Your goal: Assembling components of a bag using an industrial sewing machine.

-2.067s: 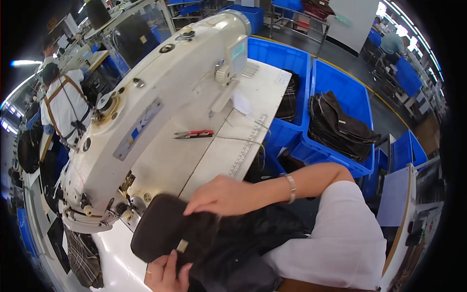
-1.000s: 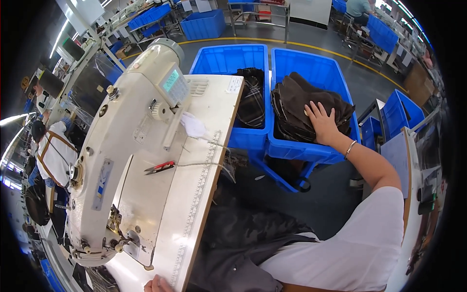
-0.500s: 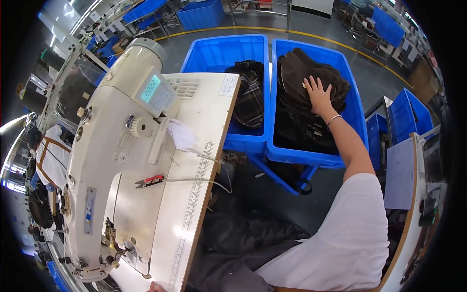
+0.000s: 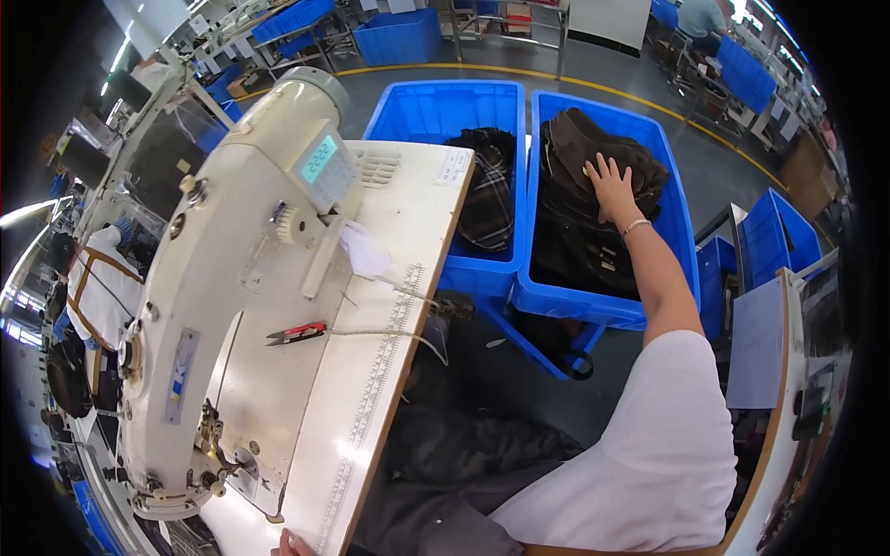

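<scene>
My right hand lies on a pile of dark brown fabric pieces in the right-hand blue bin. Its fingers are spread, and nothing is gripped in them. Of my left hand only some fingertips show, at the near edge of the sewing table; the rest is cut off by the lower edge. Beyond that hand stands a white sewing machine with a lit display. Red-handled thread snips rest on the table, with a pale cord running from them past the table edge.
Dark plaid fabric is in the left-hand blue bin. A crumpled white cloth sits beside the machine. To the right stands another table with a pale panel. Other people work farther off.
My view has shifted slightly, so the machine and bins appear farther right and lower. My right hand stays spread on the brown fabric. Slightly more of my left fingers shows.
</scene>
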A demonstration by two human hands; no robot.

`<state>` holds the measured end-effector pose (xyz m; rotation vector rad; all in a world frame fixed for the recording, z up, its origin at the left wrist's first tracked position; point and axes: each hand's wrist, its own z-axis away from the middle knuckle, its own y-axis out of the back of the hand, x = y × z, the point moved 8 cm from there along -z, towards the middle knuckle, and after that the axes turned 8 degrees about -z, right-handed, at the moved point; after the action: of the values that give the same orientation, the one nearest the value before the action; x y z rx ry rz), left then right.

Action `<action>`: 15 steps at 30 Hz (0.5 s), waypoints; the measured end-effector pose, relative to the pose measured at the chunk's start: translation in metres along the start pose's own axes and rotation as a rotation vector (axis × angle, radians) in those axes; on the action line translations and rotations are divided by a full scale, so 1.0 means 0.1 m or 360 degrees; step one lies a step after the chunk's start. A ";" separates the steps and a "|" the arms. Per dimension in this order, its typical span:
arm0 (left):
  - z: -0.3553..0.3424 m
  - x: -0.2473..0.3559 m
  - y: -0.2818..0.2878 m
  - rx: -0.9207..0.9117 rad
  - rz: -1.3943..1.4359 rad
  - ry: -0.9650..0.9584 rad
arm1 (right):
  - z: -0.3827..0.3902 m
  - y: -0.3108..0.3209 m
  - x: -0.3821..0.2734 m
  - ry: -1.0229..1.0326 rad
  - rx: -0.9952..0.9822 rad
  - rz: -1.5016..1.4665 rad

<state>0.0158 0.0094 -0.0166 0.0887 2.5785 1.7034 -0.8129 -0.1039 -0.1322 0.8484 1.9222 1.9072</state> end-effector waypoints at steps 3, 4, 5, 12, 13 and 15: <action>-0.05 0.12 0.01 -0.0006 0.0095 0.0028 | 0.29 0.24 -0.03 0.0169 0.0298 -0.0273; -0.06 0.15 0.04 0.0005 0.0076 0.0019 | 0.40 0.30 -0.12 0.0215 0.0249 -0.0450; -0.07 0.19 0.06 0.0013 0.0065 0.0000 | 0.48 0.21 -0.15 0.0179 0.0147 -0.0491; -0.03 0.02 0.02 0.0027 0.0062 0.0082 | 0.46 -0.50 -0.51 0.0004 -0.0512 -0.0580; 0.00 -0.01 0.00 0.0067 0.0064 0.0136 | 0.32 -0.68 -0.40 -0.0006 -0.0426 -0.0735; -0.06 0.02 0.05 0.0105 0.0117 0.0134 | 0.08 -1.12 -0.13 -0.0005 -0.0176 -0.1120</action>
<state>0.0135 0.0055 -0.0099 0.1180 2.7257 1.6804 -0.8197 -0.0991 -0.2449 0.0997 1.7636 1.5423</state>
